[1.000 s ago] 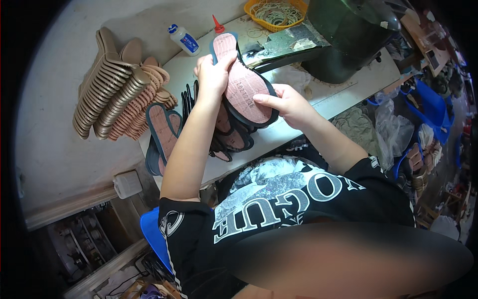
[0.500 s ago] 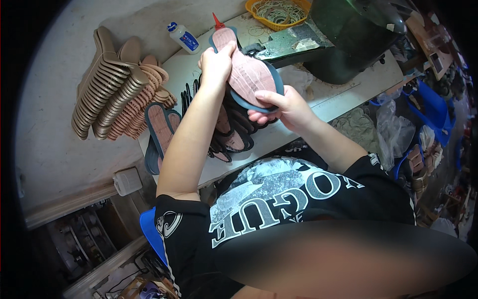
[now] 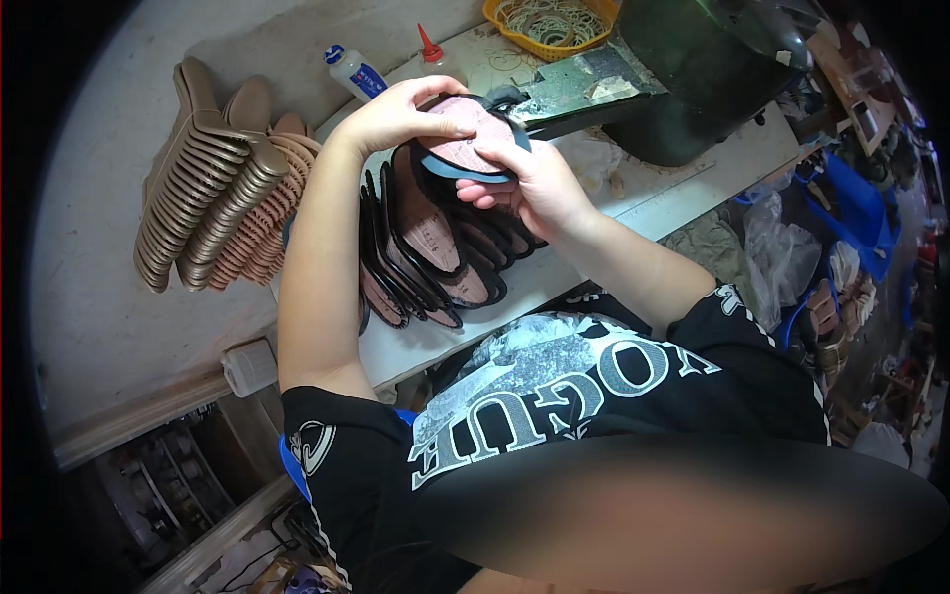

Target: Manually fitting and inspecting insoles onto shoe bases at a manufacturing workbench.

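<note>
Both my hands hold one sandal sole (image 3: 463,147), pink on its face with a dark rim, above the white workbench (image 3: 633,213). My left hand (image 3: 391,114) grips its far end from above. My right hand (image 3: 529,183) holds its near side, fingers under the edge. Just below the hands a row of similar dark-edged soles (image 3: 426,247) stands overlapping on the bench.
Tan insoles (image 3: 223,203) are stacked on edge at the left. A glue bottle with a blue label (image 3: 354,71) and a red-tipped bottle (image 3: 432,51) stand behind. A yellow basket of rubber bands (image 3: 549,20) and a dark green machine (image 3: 712,69) sit at the back right.
The sole was held up, tilted toward me; both hands have lowered it and turned it flatter, closer to the machine's plate.
</note>
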Tool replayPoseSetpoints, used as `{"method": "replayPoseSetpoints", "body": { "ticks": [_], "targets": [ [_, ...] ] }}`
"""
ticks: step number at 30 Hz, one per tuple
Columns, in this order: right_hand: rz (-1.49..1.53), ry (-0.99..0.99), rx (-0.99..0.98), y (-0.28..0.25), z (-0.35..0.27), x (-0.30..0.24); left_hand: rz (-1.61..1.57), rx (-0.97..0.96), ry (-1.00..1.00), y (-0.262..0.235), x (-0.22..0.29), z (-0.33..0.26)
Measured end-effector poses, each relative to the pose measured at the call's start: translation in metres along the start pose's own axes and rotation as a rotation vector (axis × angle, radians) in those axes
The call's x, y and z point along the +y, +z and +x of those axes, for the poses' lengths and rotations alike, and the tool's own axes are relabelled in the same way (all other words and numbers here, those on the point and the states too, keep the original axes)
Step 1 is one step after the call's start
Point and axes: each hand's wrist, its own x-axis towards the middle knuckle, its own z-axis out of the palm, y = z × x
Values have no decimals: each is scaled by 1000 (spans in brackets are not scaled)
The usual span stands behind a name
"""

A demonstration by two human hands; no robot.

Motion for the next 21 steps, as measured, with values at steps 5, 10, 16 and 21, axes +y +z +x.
{"method": "replayPoseSetpoints", "body": {
  "ticks": [5,10,16,21],
  "targets": [
    [26,34,47,1,5,-7,188,-23,-114,-7,5,2],
    [20,28,28,1,8,-10,197,79,-87,-6,-11,-4],
    [21,22,14,-3,11,-8,121,131,-157,3,-14,-12],
    [-9,9,7,-2,14,-7,11,219,-284,12,-2,-25]
  ]
}}
